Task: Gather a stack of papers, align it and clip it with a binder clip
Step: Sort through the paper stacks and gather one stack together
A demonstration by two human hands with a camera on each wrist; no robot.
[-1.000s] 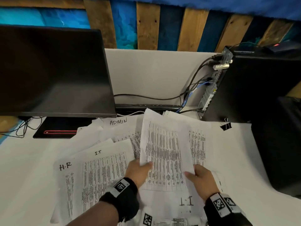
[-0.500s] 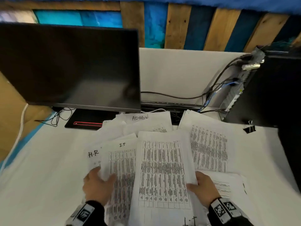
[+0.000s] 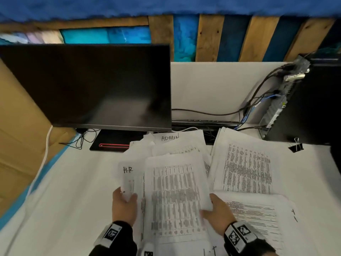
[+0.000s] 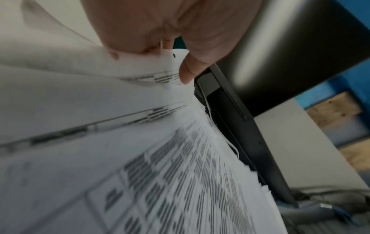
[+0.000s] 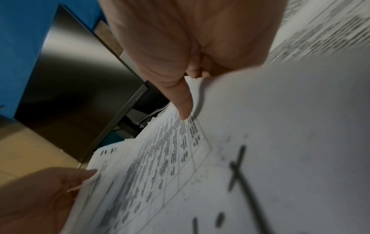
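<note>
- While both hands work low in the middle of the head view, the left hand pinches the near corner of the sheet marked "H.R", thumb on top and fingers beneath; its grip is closed on that paper.
- At lower centre, the right hand holds the right edge of the printed stack, thumb laid across the top page, fingers curled under; that grip is closed on the stack.
- From the left wrist view, the thumb presses the bent paper corner.
- From the right wrist view, the thumb lies on the printed table of the top page.
- More sheets fan out on the white worktop: one marked "ADMIN" above centre, another printed pile to the right.
- At the right edge of the frame, the black binder clip sits on the worktop, well apart from both hands, just beside the computer tower.
- Filling the upper left, a dark monitor stands behind the papers.
</note>
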